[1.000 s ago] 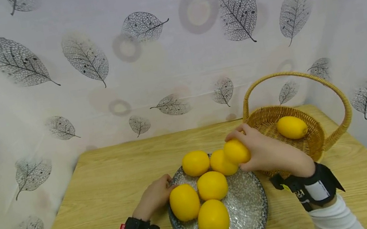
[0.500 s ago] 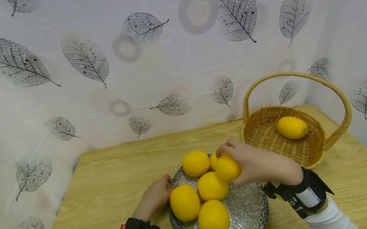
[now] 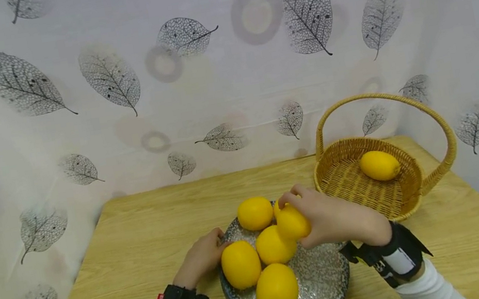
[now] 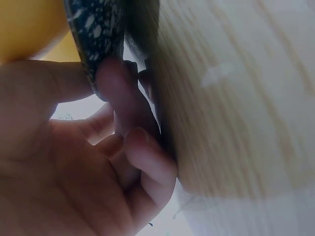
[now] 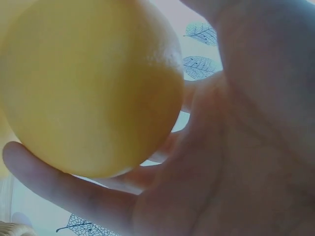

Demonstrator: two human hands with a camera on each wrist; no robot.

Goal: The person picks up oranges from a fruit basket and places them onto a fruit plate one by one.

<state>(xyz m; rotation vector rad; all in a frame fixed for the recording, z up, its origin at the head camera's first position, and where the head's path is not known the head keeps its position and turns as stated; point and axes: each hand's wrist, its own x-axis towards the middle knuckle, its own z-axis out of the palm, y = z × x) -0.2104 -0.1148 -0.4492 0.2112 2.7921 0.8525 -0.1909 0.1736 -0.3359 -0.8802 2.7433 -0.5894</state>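
My right hand (image 3: 332, 216) grips a yellow lemon (image 3: 292, 223) over the right back part of a speckled grey plate (image 3: 323, 277). In the right wrist view, fingers curve round the side of this lemon (image 5: 93, 88). Several other lemons lie on the plate, among them a front lemon (image 3: 277, 291) and a left lemon (image 3: 241, 264). One at the back is mostly hidden behind the held lemon. My left hand (image 3: 204, 256) holds the plate's left rim. The left wrist view has the thumb over the rim (image 4: 96, 39) and fingers curled below it.
A wicker basket (image 3: 343, 182) with a tall arched handle (image 3: 420, 102) stands at the back right, one lemon (image 3: 380, 165) inside. The wooden table (image 3: 140, 233) meets a leaf-patterned cloth (image 3: 220, 89) along its back edge.
My right hand has carried the gripped lemon left and slightly toward me, away from the basket and over the plate; it slows in the last half second. The left hand has stayed at the rim.
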